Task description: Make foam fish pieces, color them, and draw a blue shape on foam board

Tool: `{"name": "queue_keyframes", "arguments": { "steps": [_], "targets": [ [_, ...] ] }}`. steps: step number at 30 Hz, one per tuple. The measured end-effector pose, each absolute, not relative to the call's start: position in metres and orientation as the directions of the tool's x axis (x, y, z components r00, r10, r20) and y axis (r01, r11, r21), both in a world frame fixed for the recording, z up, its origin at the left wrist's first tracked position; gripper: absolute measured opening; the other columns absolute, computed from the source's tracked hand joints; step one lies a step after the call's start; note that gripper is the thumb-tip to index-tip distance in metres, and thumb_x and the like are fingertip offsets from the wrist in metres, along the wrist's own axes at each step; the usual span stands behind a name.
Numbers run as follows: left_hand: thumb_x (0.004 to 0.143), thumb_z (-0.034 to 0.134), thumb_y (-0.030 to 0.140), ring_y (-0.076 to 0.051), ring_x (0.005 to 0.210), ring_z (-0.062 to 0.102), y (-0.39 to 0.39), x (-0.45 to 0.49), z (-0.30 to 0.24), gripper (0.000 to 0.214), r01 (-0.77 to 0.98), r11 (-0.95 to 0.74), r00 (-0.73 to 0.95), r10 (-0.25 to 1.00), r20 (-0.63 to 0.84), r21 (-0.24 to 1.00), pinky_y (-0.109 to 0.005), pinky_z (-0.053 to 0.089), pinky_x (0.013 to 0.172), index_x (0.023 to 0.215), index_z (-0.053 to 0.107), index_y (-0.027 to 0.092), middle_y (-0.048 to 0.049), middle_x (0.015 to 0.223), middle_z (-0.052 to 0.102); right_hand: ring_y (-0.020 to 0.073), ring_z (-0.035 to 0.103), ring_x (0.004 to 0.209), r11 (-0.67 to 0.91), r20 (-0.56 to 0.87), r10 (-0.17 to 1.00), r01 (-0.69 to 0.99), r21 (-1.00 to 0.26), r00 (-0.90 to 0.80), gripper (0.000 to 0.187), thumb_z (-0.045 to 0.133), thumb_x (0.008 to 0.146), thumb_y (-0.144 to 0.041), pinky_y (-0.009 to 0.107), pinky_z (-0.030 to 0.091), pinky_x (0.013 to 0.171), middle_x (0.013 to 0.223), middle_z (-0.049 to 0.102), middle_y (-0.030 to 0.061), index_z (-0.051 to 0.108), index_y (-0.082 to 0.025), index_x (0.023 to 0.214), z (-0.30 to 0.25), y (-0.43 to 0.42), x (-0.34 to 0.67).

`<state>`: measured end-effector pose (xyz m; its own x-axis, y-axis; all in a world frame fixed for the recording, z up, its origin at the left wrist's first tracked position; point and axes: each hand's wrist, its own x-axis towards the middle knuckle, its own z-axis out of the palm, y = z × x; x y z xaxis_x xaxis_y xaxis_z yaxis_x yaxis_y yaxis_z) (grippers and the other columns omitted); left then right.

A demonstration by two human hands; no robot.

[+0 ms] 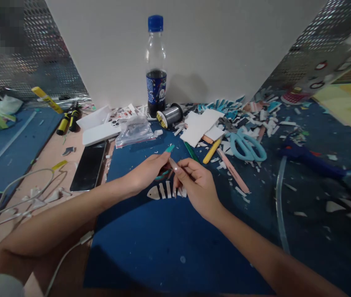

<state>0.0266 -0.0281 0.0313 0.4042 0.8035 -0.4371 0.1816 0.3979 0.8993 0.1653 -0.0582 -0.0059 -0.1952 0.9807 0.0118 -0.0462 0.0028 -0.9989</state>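
Note:
My left hand [150,171] and my right hand [196,183] meet above the blue mat [175,247], fingers closed in pinches. Anything between their fingertips is too small or hidden to make out. A teal tip shows at my left thumb, and more teal shows beneath those fingers; I cannot tell whether these are long nails. The right thumb carries a long pale nail. Just below the hands lie flat white cut pieces: a pointed head with a small hole [153,192] and narrow strips [162,190] in a row, like a fish skeleton. My right fingers partly cover the row's right end.
Behind stand a cola bottle [156,88] and a wire spool [171,116]. Rightward lie white sheets [202,126], a yellow pen [212,151], a pink cutter [233,171], blue scissors [246,145], a glue gun [313,159] and scraps. A phone [89,166] and cables lie leftward.

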Motion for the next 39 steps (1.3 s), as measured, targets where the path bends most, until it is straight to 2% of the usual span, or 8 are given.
{"name": "queue_keyframes", "arguments": {
  "steps": [7,10,13,18,25,32,35,39],
  "targets": [
    [0.095,0.023,0.037,-0.012,0.052,0.031,-0.032,0.018,0.029,0.04,0.337,-0.038,0.383,0.918,-0.101,0.941,-0.026,0.025,0.053,0.064,0.041,0.019,0.0023,0.057,0.037,0.0073,0.047,0.043,-0.031,-0.011,0.986,-0.115,-0.993,-0.168,0.026,0.057,0.083,-0.041,0.02,0.038,0.042,0.05,0.052,-0.0048,0.051,-0.019,0.072,-0.006,-0.055,0.167],
    [0.091,0.039,0.029,-0.013,0.054,0.032,-0.034,0.014,0.032,0.025,0.551,-0.39,0.386,0.903,0.188,0.738,-0.028,0.02,0.054,0.067,0.041,0.019,0.0018,0.059,0.039,0.0065,0.045,0.041,-0.036,-0.012,0.988,-0.155,-0.987,-0.153,0.027,0.054,0.084,-0.042,0.02,0.036,0.04,0.05,0.051,-0.005,0.05,-0.019,0.071,-0.008,-0.053,0.168],
    [0.088,0.043,0.025,-0.014,0.056,0.034,-0.036,0.012,0.037,0.016,0.658,-0.556,0.453,0.831,0.322,0.508,-0.028,0.02,0.055,0.074,0.044,0.019,0.0002,0.063,0.042,0.006,0.045,0.042,-0.033,-0.005,0.988,-0.178,-0.983,-0.156,0.028,0.054,0.085,-0.042,0.019,0.036,0.042,0.049,0.051,-0.0051,0.049,-0.019,0.07,-0.009,-0.051,0.168],
    [0.089,0.038,0.017,-0.014,0.054,0.031,-0.034,0.012,0.037,0.018,0.67,-0.656,0.567,0.754,0.33,0.347,-0.027,0.017,0.052,0.072,0.042,0.02,0.0004,0.061,0.04,0.0063,0.045,0.043,-0.029,0.008,0.981,-0.185,-0.982,-0.196,0.026,0.056,0.084,-0.042,0.02,0.035,0.042,0.052,0.052,-0.0051,0.049,-0.019,0.074,-0.009,-0.05,0.169],
    [0.09,0.037,0.017,-0.013,0.053,0.033,-0.032,0.012,0.034,0.021,0.704,-0.678,0.561,0.714,0.419,0.212,-0.026,0.022,0.054,0.07,0.042,0.019,0.0001,0.058,0.044,0.005,0.029,0.038,0.002,0.044,0.946,-0.13,-0.992,-0.323,0.039,0.045,0.087,-0.052,0.02,0.023,0.037,0.047,0.039,-0.0068,0.053,-0.018,0.069,-0.004,-0.047,0.175],
    [0.094,0.031,0.025,-0.012,0.048,0.038,-0.026,0.009,0.026,0.028,0.722,-0.685,0.538,0.642,0.547,0.094,-0.024,0.026,0.05,0.071,0.045,0.017,0.0002,0.055,0.05,0.0108,0.053,0.054,0.089,0.098,0.948,-0.044,-0.995,-0.302,0.034,0.055,0.082,-0.048,0.024,0.044,0.052,0.061,0.054,-0.0001,0.057,-0.018,0.067,-0.004,-0.038,0.183],
    [0.095,0.026,0.029,-0.013,0.05,0.046,-0.021,0.008,0.02,0.03,0.759,-0.643,0.535,0.705,0.467,0.102,-0.024,0.029,0.049,0.081,0.049,0.015,-0.0025,0.062,0.057,0.0132,0.057,0.059,0.136,0.117,0.956,0.052,-0.989,-0.268,0.03,0.055,0.083,-0.043,0.026,0.046,0.059,0.064,0.058,0.0016,0.061,-0.019,0.068,-0.003,-0.032,0.191],
    [0.094,0.028,0.026,-0.019,0.056,0.055,-0.014,0.009,0.014,0.028,0.806,-0.591,0.586,0.793,0.166,-0.023,-0.026,0.031,0.047,0.09,0.052,0.012,-0.0089,0.07,0.062,0.0154,0.058,0.062,0.188,0.142,0.967,0.214,-0.958,-0.213,0.03,0.054,0.085,-0.039,0.028,0.045,0.061,0.063,0.061,0.0033,0.064,-0.019,0.065,-0.004,-0.025,0.2]
  ]
}}
